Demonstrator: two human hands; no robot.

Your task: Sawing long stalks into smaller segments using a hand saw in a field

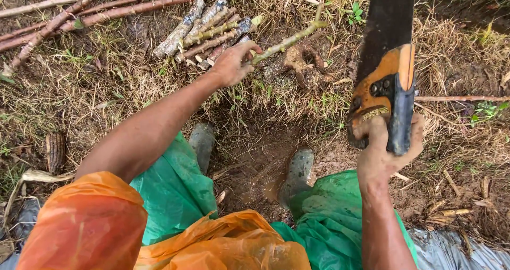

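Note:
My left hand (232,64) reaches forward and grips the near end of a thin greenish stem cutting (289,41), which points up and to the right. My right hand (385,152) holds a hand saw (387,73) by its orange and black handle, with the dark blade pointing away toward the top of the view. Just behind my left hand lies a pile of short cut stem pieces (204,31). A small stump (302,61) pokes from the ground beside the stem.
Long reddish stalks (122,7) lie across the top left. My muddy boots (297,174) stand in a wet mud patch (260,163). A dried corn cob (54,150) lies at left. Dry grass covers the ground; grey plastic sheet (457,251) at bottom right.

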